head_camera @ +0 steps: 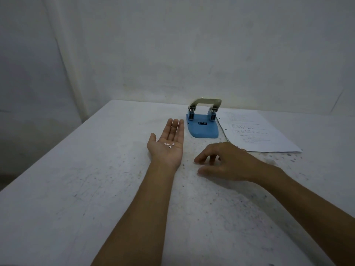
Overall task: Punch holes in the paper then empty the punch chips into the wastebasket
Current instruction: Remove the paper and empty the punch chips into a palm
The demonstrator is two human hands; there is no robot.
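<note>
My left hand (169,143) lies palm up and flat over the table, fingers straight and together, with several small white paper chips (169,144) resting on the palm. My right hand (224,162) hovers palm down just right of it, fingers loosely spread, holding nothing. A blue hole punch (202,126) with a pale metal handle stands upright beyond my left fingertips. To its right lies a stack of printed paper (255,133) with punched holes along its left edge. No wastebasket is in view.
A white, scuffed table (96,189) fills the lower view; its left edge runs diagonally from back centre to the near left. A plain white wall stands close behind the punch and the paper.
</note>
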